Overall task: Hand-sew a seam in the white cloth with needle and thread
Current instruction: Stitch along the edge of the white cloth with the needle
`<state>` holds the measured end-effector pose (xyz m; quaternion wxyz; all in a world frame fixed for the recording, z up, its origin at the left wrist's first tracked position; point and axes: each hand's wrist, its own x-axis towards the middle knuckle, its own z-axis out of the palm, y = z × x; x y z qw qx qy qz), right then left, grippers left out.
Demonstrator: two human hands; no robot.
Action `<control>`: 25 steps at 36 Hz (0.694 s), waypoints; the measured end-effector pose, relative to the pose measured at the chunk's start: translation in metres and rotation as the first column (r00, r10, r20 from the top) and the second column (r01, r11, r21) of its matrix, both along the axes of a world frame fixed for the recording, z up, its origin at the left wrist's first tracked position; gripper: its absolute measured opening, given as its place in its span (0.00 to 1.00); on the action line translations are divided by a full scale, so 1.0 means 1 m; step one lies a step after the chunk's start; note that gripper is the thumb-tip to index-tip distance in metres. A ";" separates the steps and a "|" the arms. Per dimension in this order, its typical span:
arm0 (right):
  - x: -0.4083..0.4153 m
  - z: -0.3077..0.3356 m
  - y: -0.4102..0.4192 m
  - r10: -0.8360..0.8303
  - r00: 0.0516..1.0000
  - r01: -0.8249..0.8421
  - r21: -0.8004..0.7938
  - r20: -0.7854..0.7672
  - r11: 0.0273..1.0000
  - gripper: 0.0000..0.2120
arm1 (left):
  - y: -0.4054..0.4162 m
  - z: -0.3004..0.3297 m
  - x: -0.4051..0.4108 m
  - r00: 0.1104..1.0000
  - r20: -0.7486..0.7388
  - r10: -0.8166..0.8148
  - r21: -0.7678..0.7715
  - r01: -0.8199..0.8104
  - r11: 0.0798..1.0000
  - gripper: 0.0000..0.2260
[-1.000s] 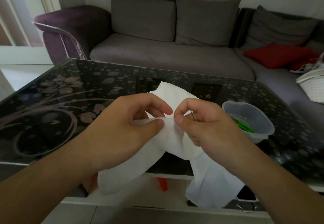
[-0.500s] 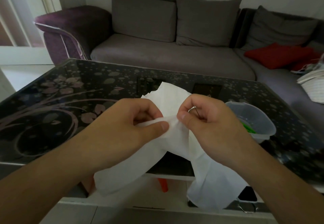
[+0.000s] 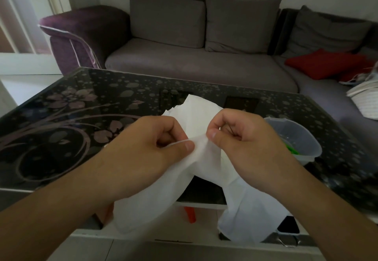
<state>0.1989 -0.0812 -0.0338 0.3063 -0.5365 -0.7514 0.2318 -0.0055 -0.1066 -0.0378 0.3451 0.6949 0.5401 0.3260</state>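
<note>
The white cloth (image 3: 196, 115) is held up over the near edge of the black glass table (image 3: 61, 117), its two ends hanging down toward the floor. My left hand (image 3: 147, 150) pinches a folded edge of the cloth between thumb and curled fingers. My right hand (image 3: 243, 140) pinches the same edge just to the right, thumb on top. A thin dark needle (image 3: 230, 127) shows inside the curl of my right fingers. No thread can be made out.
A clear plastic tub (image 3: 296, 140) with something green inside stands on the table right of my right hand. Behind the table is a grey sofa (image 3: 194, 62) with a red cushion (image 3: 325, 62). An orange object (image 3: 190, 214) lies below the table.
Both hands have kept their pinch on the cloth's edge and drawn it slightly tighter. More of the cloth's upper flap now stands up behind my fingers.
</note>
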 end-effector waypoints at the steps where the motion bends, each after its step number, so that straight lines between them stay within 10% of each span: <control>1: 0.000 0.001 -0.001 -0.002 1.000 0.002 0.002 0.003 1.000 0.07 | 0.000 0.000 0.000 1.000 -0.005 -0.007 -0.006 0.007 1.000 0.06; 9: -0.002 -0.001 -0.005 -0.004 0.999 0.005 -0.007 0.045 1.000 0.05 | 0.002 -0.006 0.001 0.997 -0.058 -0.057 -0.001 0.057 0.998 0.06; 13: 0.000 0.003 0.003 -0.072 0.994 0.048 -0.257 -0.084 0.965 0.02 | 0.004 -0.005 0.000 0.997 -0.046 -0.057 0.010 0.058 0.998 0.06; 20: 0.016 0.011 -0.007 0.120 0.933 -0.228 -0.299 -0.339 0.927 0.23 | 0.001 -0.004 -0.001 0.999 -0.004 -0.054 0.013 0.054 0.998 0.06; 25: 0.007 0.014 -0.009 -0.004 0.982 -0.036 -0.209 -0.187 0.977 0.19 | 0.001 -0.002 -0.003 0.998 0.039 -0.053 0.016 0.053 0.998 0.06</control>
